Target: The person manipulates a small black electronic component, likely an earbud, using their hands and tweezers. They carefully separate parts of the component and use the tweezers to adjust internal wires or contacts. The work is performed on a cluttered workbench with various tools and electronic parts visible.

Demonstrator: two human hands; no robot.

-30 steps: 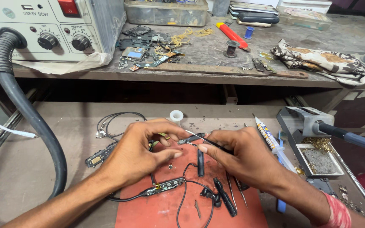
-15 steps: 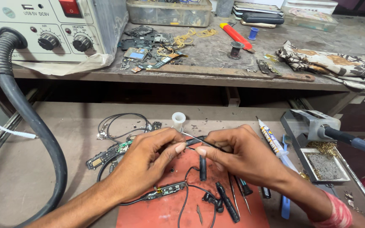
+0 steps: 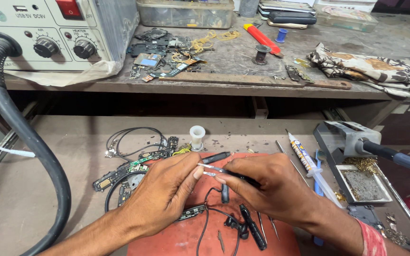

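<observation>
My left hand (image 3: 164, 192) and my right hand (image 3: 269, 185) meet over a red work mat (image 3: 186, 242). The right hand grips thin black tweezers (image 3: 236, 176) whose tips point left. Thumb and forefinger of the left hand pinch a tiny metal part (image 3: 209, 173) at those tips. A short black tube (image 3: 217, 157) lies just beyond the fingers. Under the hands, on the mat, are a narrow circuit strip (image 3: 191, 212) with black wires and black earphone pieces (image 3: 252, 232).
Loose circuit boards and cables (image 3: 134, 166) lie left of the mat, a white spool (image 3: 197, 136) behind it. A glue syringe (image 3: 304, 156), soldering iron stand (image 3: 349, 140) and tray (image 3: 361, 185) stand to the right. A hot-air station (image 3: 48, 33) with thick hose (image 3: 20, 137) is at left.
Both hands stay together over the mat; the fingertips have drawn a little closer around the small part. The view has shifted slightly.
</observation>
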